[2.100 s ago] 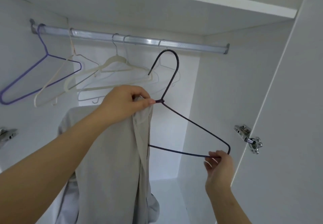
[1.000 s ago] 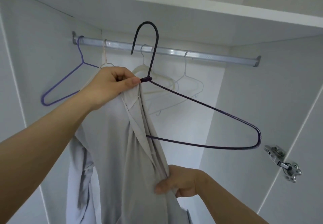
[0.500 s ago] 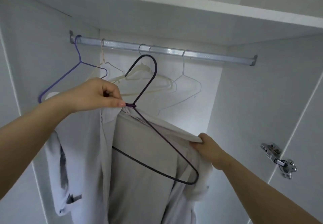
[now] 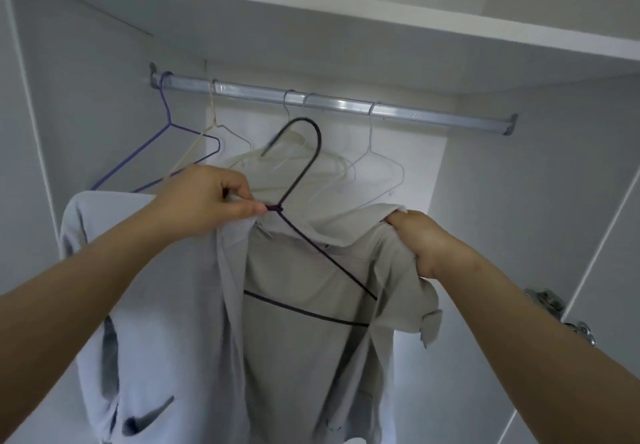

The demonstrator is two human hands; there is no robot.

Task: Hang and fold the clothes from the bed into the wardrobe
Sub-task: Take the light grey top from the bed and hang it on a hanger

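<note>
The left hand (image 4: 204,201) is pinching the twisted neck of a dark, thin wire hanger (image 4: 276,207) between thumb and curled fingers, with some fabric caught under the fingertips. Its hook is pointing up in front of the wardrobe's silver metal rail (image 4: 346,104), below it and not over it. A pale grey-beige collared shirt (image 4: 304,367) is hanging from this hanger in front of the open wardrobe, with the hanger's bottom bar showing across the open front. The right hand (image 4: 422,235) is gripping the shirt's right shoulder in a closed fist. The wire's right end is disappearing under that cloth, possibly already inside the shoulder. A purple wire hanger (image 4: 166,125), a cream wire hanger (image 4: 212,121), a white plastic hanger (image 4: 332,163) and a white wire hanger (image 4: 377,156) are hanging bare on the rail behind. A metal door hinge (image 4: 547,300) is showing at the right.
</note>
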